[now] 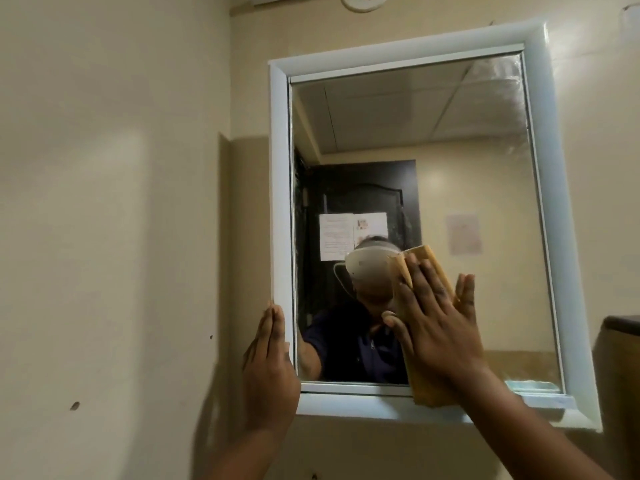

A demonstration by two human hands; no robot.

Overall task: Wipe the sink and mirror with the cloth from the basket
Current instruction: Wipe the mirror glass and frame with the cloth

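Note:
A white-framed mirror hangs on the beige wall in front of me. My right hand lies flat with straight fingers on a yellow cloth, pressing it against the lower middle of the glass. The cloth hangs down over the bottom frame rail. My left hand rests with straight fingers against the lower left corner of the frame. The glass reflects a person and a dark door behind. The upper right of the glass looks smeared. The sink and the basket are out of view.
Beige wall fills the left side, with small holes in it. A dark-topped ledge juts in at the right edge beside the mirror. A round fitting sits on the wall above the mirror.

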